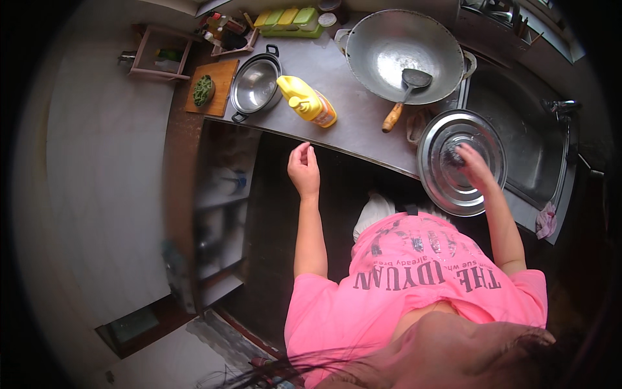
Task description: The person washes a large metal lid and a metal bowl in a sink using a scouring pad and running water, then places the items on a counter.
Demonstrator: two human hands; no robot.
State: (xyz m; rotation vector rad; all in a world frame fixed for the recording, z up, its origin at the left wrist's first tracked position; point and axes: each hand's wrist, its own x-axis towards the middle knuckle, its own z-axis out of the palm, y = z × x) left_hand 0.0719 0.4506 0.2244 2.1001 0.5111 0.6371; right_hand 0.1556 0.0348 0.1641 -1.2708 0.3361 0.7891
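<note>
My left hand is in front of the counter's front edge, its fingertips drawn together with nothing visible between them. Nearest to it stands a yellow plastic jug with a handle and a cap, probably detergent. On the right, my right hand is over the middle of a round metal lid. Its fingers meet a dark, blurred patch there, and whether they grip a knob is unclear. The lid reaches past the counter edge and overlaps the sink's near corner in view.
A large wok holds a wooden-handled spatula. Left of the jug are a steel pot and a cutting board with a bowl of chopped greens. The sink, faucet and pink cloth lie right.
</note>
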